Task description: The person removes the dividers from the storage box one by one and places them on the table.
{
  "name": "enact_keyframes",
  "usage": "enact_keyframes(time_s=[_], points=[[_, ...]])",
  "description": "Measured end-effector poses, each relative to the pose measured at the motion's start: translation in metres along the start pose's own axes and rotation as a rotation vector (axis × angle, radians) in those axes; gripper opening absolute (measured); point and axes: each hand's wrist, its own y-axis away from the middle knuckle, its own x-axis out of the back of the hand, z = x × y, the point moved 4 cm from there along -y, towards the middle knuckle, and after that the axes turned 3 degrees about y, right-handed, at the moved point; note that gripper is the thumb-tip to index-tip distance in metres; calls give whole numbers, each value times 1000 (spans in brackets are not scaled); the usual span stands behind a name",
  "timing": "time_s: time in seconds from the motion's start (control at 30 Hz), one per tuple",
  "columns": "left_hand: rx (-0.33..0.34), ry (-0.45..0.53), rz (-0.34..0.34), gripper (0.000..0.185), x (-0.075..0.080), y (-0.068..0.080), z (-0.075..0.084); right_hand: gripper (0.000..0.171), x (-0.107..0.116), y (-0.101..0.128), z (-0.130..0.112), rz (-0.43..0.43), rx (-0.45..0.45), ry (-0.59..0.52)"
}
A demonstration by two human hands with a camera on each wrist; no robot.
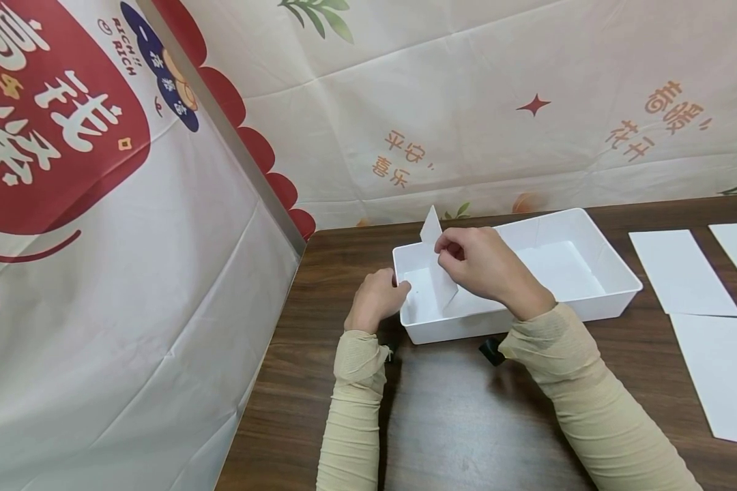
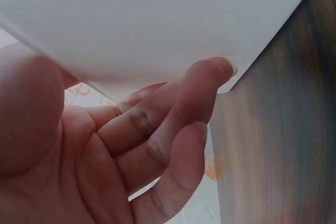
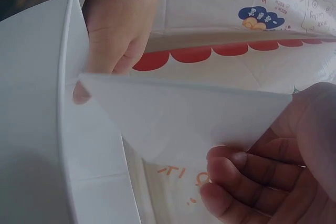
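A long white open-topped box (image 1: 602,308) lies across the wooden table. My left hand (image 1: 377,300) holds its left end wall, thumb over the rim on the inside. In the left wrist view, the fingers of the left hand (image 2: 157,145) touch the outside of the box wall (image 2: 157,24). Between finger and thumb my right hand (image 1: 482,266) pinches a thin white panel (image 1: 442,283). That panel stands slanted across the left part of the box, one corner rising above the far rim. The right wrist view shows the right hand (image 3: 273,177) at one edge of the panel (image 3: 184,114).
Several flat white panels lie on the table to the right, including a rear panel (image 1: 682,269) and a front panel (image 1: 718,372). Printed white cloth (image 1: 497,123) hangs behind the table, and another cloth (image 1: 129,307) borders its left side.
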Motion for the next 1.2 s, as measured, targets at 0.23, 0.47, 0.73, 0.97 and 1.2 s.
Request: enact_keyframes(time_s=[0.23,0.47,0.73,0.97,1.2], points=[[-11,-5,4,26,-1,0,-1,17,3,1,0,23,2,-17],[-12,-6,0,28,-2,-1,-1,14,11,3,1,60,-10,-18],[-4,-2,-4,29,-2,-1,-1,11,22,5,2,103,-31,-18],[-9,15,-10,30,-4,-2,-1,8,27,7,6,127,-57,-24],[-9,19,-4,30,-4,-1,-1,7,37,9,7,160,-76,-11]])
